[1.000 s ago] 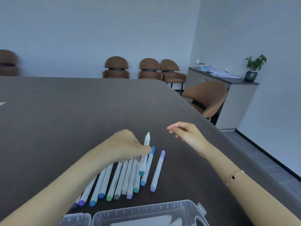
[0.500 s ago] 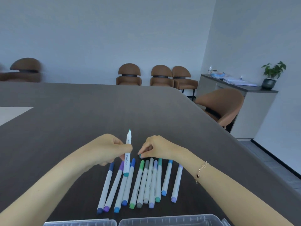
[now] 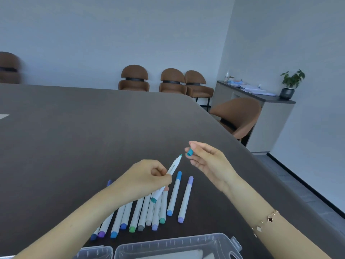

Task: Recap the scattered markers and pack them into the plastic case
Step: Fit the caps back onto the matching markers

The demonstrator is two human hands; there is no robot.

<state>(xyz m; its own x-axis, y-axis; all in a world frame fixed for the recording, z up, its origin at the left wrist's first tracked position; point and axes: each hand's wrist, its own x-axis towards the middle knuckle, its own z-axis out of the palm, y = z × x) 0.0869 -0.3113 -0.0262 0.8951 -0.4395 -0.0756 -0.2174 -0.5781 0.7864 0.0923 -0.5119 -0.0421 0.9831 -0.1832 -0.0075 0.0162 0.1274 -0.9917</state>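
Observation:
My left hand (image 3: 147,179) grips an uncapped white marker (image 3: 172,168) with a teal tip that points up and to the right. My right hand (image 3: 207,162) pinches the loose teal cap (image 3: 190,152) between thumb and forefinger, a short gap from the marker's tip. Several capped markers (image 3: 149,212) with blue, purple, green and grey caps lie side by side on the dark table (image 3: 93,128) below my hands. The clear plastic case (image 3: 177,245) stands open at the near edge, its lid to the left.
Brown chairs (image 3: 172,81) line the far side of the table and one (image 3: 237,116) sits at the right edge. A sideboard (image 3: 261,101) with papers and a potted plant (image 3: 291,83) stands against the right wall.
My right hand picked the teal cap up from beside the markers and lifted it up and right. The left hand tilted the uncapped marker toward it.

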